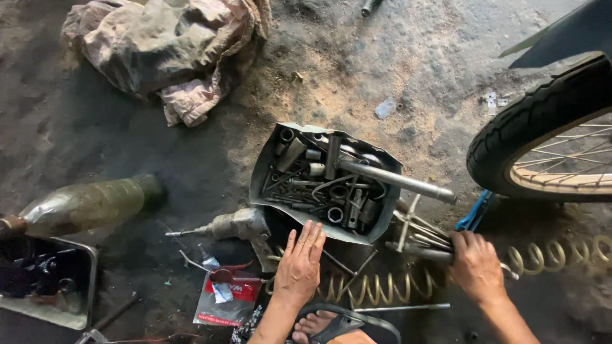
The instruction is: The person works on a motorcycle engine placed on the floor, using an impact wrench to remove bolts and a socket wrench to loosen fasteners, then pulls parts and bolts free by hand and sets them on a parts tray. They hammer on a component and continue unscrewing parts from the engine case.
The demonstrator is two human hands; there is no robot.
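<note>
My left hand lies flat and open, fingers together, at the near edge of a dented metal tray full of sockets, bits and wrenches. My right hand is closed around the dark handle of a metal tool that lies beside the tray among loose rods. A long steel tube sticks out of the tray to the right. A coiled yellowish air hose runs under both hands. My sandalled foot is at the bottom.
A motorcycle wheel stands at right. An air impact tool lies left of the tray. A plastic bottle, a metal box of parts, a dirty rag and a red packet lie on the oily floor.
</note>
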